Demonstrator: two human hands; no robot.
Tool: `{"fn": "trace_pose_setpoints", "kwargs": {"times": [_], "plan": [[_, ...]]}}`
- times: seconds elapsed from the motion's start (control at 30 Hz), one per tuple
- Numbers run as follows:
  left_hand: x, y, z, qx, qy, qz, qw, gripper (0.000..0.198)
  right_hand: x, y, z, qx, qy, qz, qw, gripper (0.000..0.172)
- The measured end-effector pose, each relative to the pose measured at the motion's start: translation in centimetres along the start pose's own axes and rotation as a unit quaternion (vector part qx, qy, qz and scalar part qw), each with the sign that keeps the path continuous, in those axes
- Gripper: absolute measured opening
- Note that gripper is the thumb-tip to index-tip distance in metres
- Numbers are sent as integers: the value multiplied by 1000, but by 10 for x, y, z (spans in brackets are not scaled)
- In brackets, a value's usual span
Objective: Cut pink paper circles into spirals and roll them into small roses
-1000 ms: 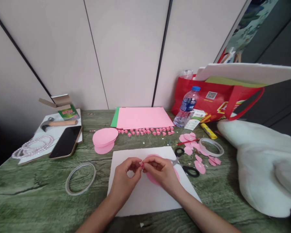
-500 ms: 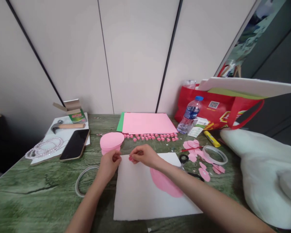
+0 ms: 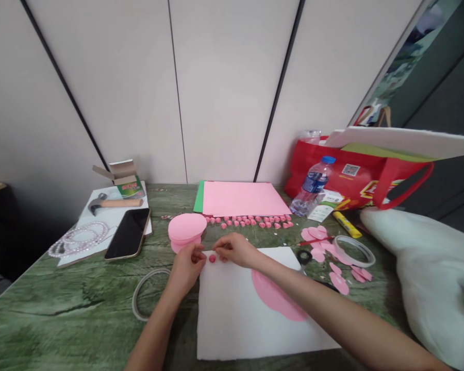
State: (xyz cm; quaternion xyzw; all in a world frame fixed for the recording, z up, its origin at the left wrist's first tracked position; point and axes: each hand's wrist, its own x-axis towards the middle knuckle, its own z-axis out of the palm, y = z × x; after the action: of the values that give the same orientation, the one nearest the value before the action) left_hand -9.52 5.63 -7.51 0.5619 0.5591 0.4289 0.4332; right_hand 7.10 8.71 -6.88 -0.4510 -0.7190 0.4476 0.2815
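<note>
A small rolled pink paper rose (image 3: 212, 258) sits near the top left corner of the white foam board (image 3: 228, 314), between my hands. My right hand (image 3: 237, 250) is just right of the rose, fingertips loosely bent and slightly apart beside it. My left hand (image 3: 187, 265) rests at the board's left corner, thumb and fingers curled together; whatever may be between them is hidden. Pink paper rounds (image 3: 272, 293) lie on the board, partly under my right forearm. Beyond my left hand is a stack of pink paper ovals (image 3: 187, 226). Several similar roses (image 3: 249, 221) line up behind the board.
Pink sheets (image 3: 243, 198) lie at the back. Right of the board are scissors (image 3: 304, 256), paper scraps (image 3: 317, 237), a tape roll (image 3: 353, 251), a glue stick (image 3: 347, 224) and a water bottle (image 3: 313, 185). At left are a phone (image 3: 127, 233), hammer (image 3: 116, 203) and another tape ring (image 3: 136, 293).
The view has shifted slightly, so the scene sits farther right. The rose pinched in my right fingers before now shows on the board, with those fingers drawn to its right.
</note>
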Motion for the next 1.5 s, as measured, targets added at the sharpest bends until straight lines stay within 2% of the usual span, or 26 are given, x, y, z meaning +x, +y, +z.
{"fn": "trace_pose_setpoints", "kwargs": {"times": [0.1, 0.33, 0.5, 0.63, 0.93, 1.23, 1.33, 1.5], "plan": [[1, -2, 1, -5, 7, -5, 1000, 27, -6, -1, -2, -27, 13, -23, 999, 15], [-1, -3, 1, 10, 16, -4, 1000, 31, -19, 0, 15, -125, 55, -123, 983, 37], [-1, -1, 0, 29, 33, -2, 999, 31, -23, -1, 22, -196, 94, -153, 964, 37], [-1, -2, 1, 35, 40, -6, 999, 30, -30, 1, 18, -191, 98, -170, 962, 39], [-2, 1, 4, 67, 57, -4, 996, 26, -49, 9, 7, -166, 103, -152, 969, 37], [-3, 4, 5, 131, 59, 20, 989, 25, -42, 12, 11, -169, 130, -138, 967, 36], [-5, 5, 6, 159, 58, 29, 985, 25, -38, 10, 13, -186, 120, -134, 966, 33], [-6, 5, 7, 201, 62, 36, 977, 24, -45, 10, 2, -154, 95, -126, 975, 45]]}}
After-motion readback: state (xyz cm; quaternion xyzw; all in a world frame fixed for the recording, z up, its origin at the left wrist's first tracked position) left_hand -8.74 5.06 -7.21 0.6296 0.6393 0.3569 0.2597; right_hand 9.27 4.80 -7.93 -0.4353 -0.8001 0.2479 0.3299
